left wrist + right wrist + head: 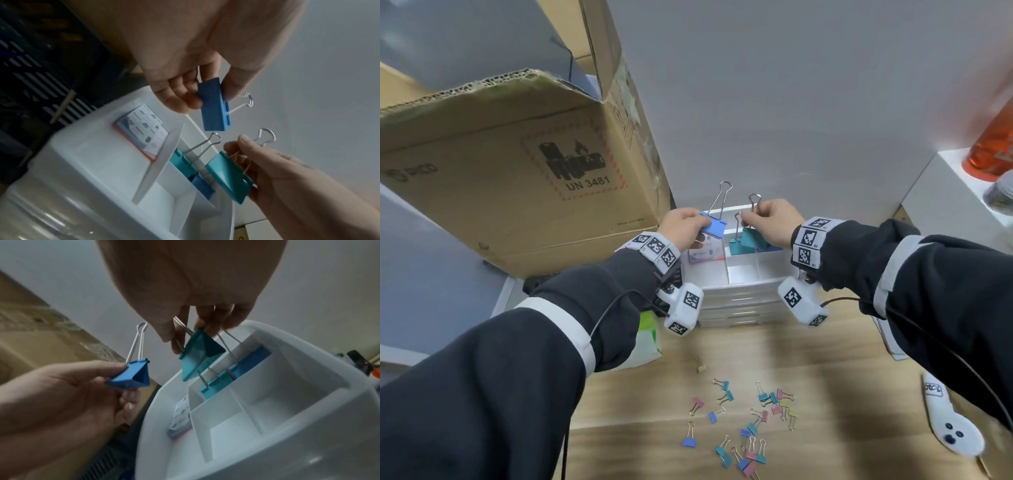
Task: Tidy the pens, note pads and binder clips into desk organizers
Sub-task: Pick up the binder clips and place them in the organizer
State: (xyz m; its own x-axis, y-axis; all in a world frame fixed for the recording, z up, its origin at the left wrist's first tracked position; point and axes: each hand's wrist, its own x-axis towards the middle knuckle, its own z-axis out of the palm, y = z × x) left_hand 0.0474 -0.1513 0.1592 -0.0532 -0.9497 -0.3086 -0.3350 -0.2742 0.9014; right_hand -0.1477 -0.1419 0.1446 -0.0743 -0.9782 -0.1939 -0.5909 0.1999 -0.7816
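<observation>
Left hand [681, 228] pinches a blue binder clip [714, 224], right hand [774, 219] a teal binder clip [750, 238]; only the head view shows small clips [746, 425] scattered lower center.

the head camera is looking down and forward from above at the white organizer [739, 274] on the counter [825, 394]. both wrist cameras are looking up close along the fingers, sharing its top compartments from opposite sides.
</observation>
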